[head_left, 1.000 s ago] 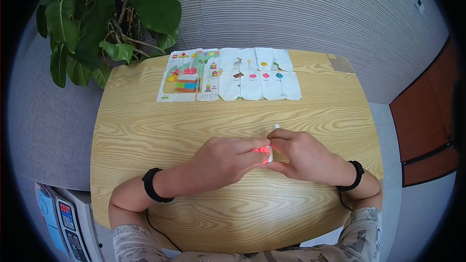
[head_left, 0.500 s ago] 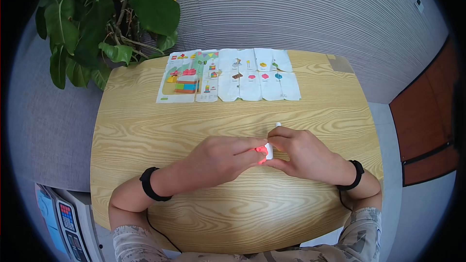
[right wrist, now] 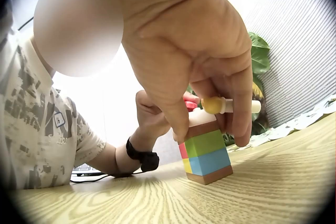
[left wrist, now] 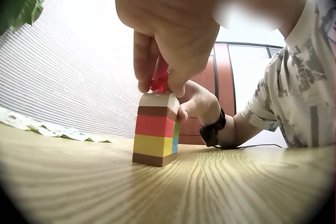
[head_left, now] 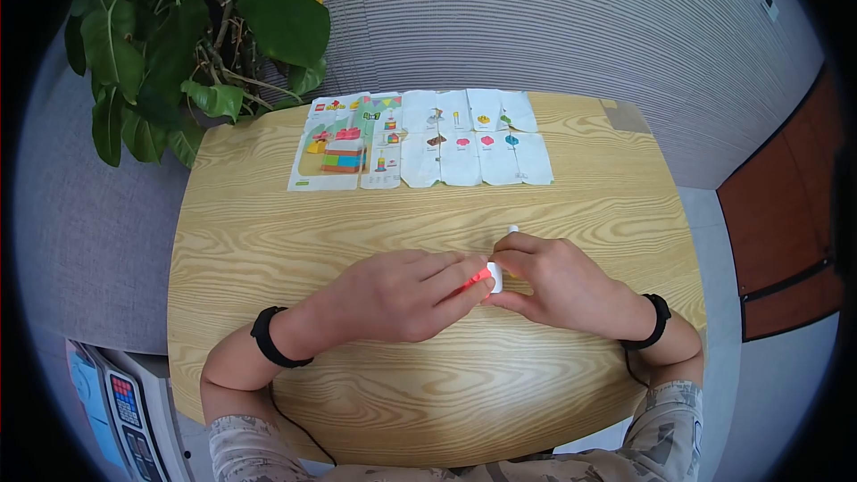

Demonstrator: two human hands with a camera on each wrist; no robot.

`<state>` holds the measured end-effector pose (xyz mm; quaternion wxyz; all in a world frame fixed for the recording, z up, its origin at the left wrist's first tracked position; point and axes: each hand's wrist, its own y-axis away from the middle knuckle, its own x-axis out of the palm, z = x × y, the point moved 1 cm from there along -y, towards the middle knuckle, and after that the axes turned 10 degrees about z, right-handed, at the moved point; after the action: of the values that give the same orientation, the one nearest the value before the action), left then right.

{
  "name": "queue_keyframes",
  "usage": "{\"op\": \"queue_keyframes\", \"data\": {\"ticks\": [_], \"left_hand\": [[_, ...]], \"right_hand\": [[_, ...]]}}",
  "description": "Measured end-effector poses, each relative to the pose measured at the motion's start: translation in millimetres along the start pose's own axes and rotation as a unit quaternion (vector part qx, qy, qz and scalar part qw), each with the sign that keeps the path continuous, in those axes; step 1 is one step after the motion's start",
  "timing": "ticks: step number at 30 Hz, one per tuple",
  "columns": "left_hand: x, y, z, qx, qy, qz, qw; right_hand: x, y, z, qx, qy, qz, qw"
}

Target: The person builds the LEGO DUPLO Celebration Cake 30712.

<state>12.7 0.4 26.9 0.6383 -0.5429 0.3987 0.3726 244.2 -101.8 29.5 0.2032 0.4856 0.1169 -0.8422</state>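
Note:
A block stack stands upright on the table, with brown, yellow, red brick [left wrist: 154, 126], and, from the other side, blue and green brick [right wrist: 206, 141] layers. Its top is a rounded white brick [left wrist: 157, 100] [head_left: 495, 278]. My left hand [head_left: 402, 295] pinches a pinkish-red piece [left wrist: 159, 79] at the white brick's top; whether it is attached, I cannot tell. My right hand [head_left: 567, 281] grips the stack's upper part between thumb and fingers. Across those fingers lies a white stick [right wrist: 254, 107] with a yellow end [right wrist: 212, 105].
An unfolded instruction sheet [head_left: 348, 147] lies along the back of the wooden table [head_left: 428, 411]. A leafy plant [head_left: 286, 18] rises behind the back left corner. Dark cables run from the wristbands near the table's front.
My left hand has shifted slightly left, and the pinkish-red piece looks tilted, showing more of the white brick. The right hand has hardly moved.

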Motion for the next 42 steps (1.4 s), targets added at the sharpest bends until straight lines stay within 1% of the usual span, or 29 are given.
{"op": "queue_keyframes", "data": {"ticks": [4, 10, 13, 16, 19, 22, 25, 28, 31, 34, 42], "left_hand": [[-2, 2, 2, -0.009, -0.002, 0.027, 1.000], [0, 3, 4, -0.013, 0.017, 0.028, 0.999], [-2, 2, 5, -0.020, 0.040, 0.042, 0.998], [-15, -3, 3, -0.054, 0.126, 0.047, 0.990], [-15, -2, 3, -0.071, 0.131, 0.069, 0.986], [-17, -4, 4, -0.098, 0.182, 0.057, 0.977], [-14, -6, 4, -0.104, 0.208, 0.032, 0.972], [-12, -7, 4, -0.111, 0.208, 0.013, 0.972], [-12, -7, 2, -0.130, 0.250, 0.032, 0.959], [-6, -8, 1, -0.150, 0.297, 0.016, 0.943], [-5, -8, -1, -0.157, 0.281, 0.025, 0.946]], "right_hand": [[1, 0, 0, -0.002, 0.006, -0.003, 1.000], [1, 1, -1, -0.003, 0.013, -0.006, 1.000], [1, 1, -1, -0.003, 0.013, -0.006, 1.000], [1, 1, -2, -0.004, 0.012, -0.004, 1.000], [1, 1, -2, -0.003, 0.014, -0.003, 1.000], [2, 1, -2, -0.004, 0.018, -0.004, 1.000], [2, 1, -2, -0.007, 0.016, -0.006, 1.000], [1, 1, -1, -0.007, 0.013, -0.006, 1.000], [1, 1, -1, -0.004, 0.010, -0.001, 1.000], [1, 0, -1, -0.003, 0.009, -0.001, 1.000], [2, 0, 0, -0.002, 0.016, 0.002, 1.000]]}}
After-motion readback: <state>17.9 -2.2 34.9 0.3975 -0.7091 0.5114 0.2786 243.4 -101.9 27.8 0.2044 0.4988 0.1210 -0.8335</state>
